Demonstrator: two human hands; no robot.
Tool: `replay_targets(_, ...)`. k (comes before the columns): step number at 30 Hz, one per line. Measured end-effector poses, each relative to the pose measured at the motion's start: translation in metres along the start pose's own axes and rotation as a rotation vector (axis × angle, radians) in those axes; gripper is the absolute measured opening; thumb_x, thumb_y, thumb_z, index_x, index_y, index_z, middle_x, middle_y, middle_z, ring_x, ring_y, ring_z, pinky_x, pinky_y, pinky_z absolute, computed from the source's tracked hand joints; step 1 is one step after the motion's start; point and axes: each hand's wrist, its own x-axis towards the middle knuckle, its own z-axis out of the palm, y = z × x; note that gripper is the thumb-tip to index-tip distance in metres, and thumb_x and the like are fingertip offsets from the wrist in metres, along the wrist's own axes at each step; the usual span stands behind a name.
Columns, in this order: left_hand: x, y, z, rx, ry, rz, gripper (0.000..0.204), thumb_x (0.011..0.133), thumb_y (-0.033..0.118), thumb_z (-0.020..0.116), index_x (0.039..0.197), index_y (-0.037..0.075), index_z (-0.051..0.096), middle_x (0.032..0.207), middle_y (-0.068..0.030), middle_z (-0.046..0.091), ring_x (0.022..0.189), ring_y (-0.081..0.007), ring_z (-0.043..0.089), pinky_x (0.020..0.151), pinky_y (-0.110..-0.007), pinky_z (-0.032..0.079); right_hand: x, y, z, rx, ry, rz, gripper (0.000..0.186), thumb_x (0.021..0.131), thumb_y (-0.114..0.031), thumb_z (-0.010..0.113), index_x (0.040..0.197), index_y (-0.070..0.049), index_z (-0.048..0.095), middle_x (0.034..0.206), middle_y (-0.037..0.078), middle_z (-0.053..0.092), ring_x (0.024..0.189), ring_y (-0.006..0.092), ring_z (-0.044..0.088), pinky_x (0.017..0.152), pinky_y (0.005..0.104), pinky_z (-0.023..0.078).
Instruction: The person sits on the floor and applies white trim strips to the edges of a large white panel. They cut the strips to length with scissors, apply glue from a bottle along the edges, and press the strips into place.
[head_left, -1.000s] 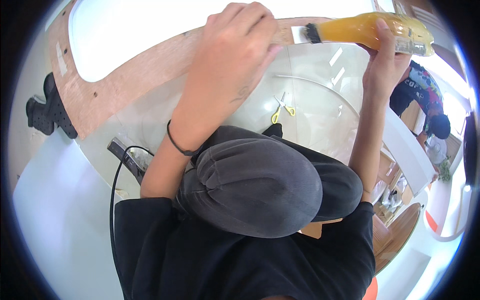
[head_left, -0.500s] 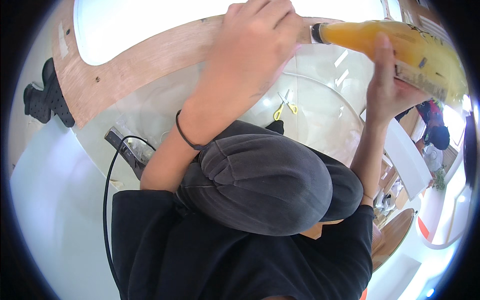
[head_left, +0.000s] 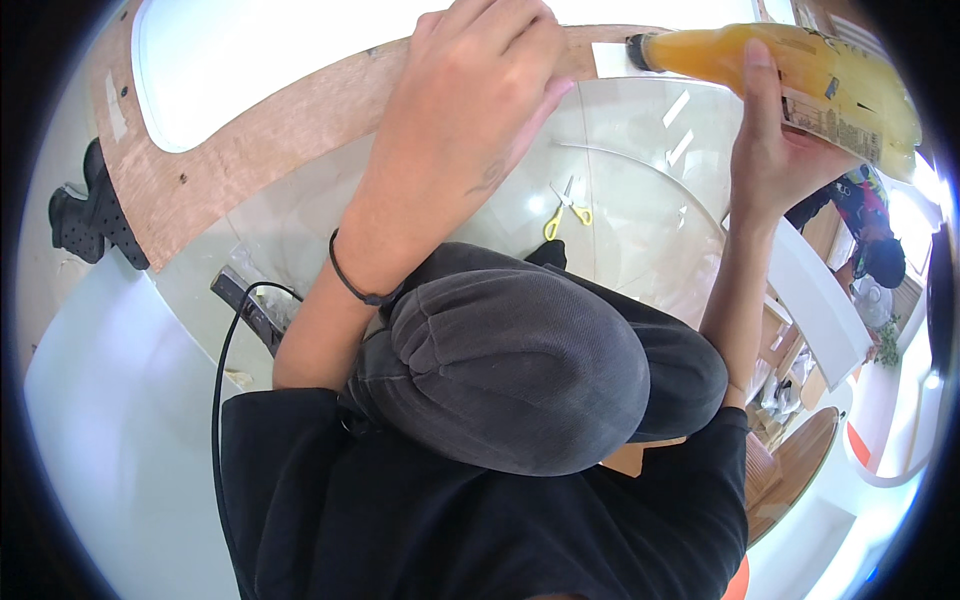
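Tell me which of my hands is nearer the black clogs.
Left. Your left hand is over the wood panel, well to the right of the clogs; your right hand is farther right still, holding the bottle.

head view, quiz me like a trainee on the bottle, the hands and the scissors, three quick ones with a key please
1. Which hand is holding the bottle of yellow-orange liquid?

2. True or false: the blades of the scissors are closed flat together.

3. Pick one. In the picture, the bottle's narrow dark end points:
a) to the right
b) to the left
c) straight down

Key:
1. The right hand.
2. False: the blades are spread apart.
3. b
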Motion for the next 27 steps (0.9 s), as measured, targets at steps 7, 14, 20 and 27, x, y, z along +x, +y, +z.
replay_targets(7, 0.001, 0.003, -0.002, 0.023, -0.016, 0.002, 0.021, 0.078, 0.009, 0.075, 0.091, -0.001, 0.062, 0.103, -0.014, 0.062, 0.098, -0.0314, 0.06, 0.085, -0.039, 0.048, -0.01, -0.002, 0.008, -0.065, -0.049, 0.028, 0.041, 0.087, -0.007, 0.076, 0.119, 0.002, 0.051, 0.103, 0.011, 0.061, 0.086, 0.0174, 0.063, 0.074, 0.028, 0.054)
replay_targets(14, 0.002, 0.003, -0.001, -0.041, -0.008, -0.027, 0.02, 0.077, 0.006, 0.076, 0.089, 0.0, 0.061, 0.102, -0.0139, 0.062, 0.098, -0.0316, 0.06, 0.084, -0.039, 0.049, -0.011, -0.017, 0.004, 0.127, 0.011, 0.02, 0.052, 0.08, -0.009, 0.086, 0.119, 0.001, 0.054, 0.102, 0.012, 0.069, 0.09, 0.0175, 0.071, 0.078, 0.0269, 0.061)
replay_targets(20, 0.002, 0.004, -0.001, -0.062, -0.024, -0.049, 0.02, 0.076, 0.005, 0.077, 0.088, 0.001, 0.061, 0.101, -0.0128, 0.063, 0.097, -0.031, 0.06, 0.083, -0.038, 0.049, -0.011, -0.01, -0.007, 0.052, -0.04, 0.113, 0.051, 0.08, -0.009, 0.085, 0.12, 0.0, 0.054, 0.103, 0.012, 0.068, 0.091, 0.0187, 0.072, 0.078, 0.0288, 0.062)
replay_targets(27, 0.004, 0.009, 0.0, -0.02, 0.004, -0.069, 0.021, 0.075, 0.005, 0.078, 0.086, 0.001, 0.061, 0.104, -0.012, 0.063, 0.098, -0.0308, 0.061, 0.084, -0.038, 0.049, -0.004, -0.017, 0.008, 0.157, -0.14, 0.069, 0.043, 0.085, -0.006, 0.078, 0.118, 0.002, 0.051, 0.104, 0.013, 0.064, 0.087, 0.0179, 0.067, 0.073, 0.0288, 0.059)
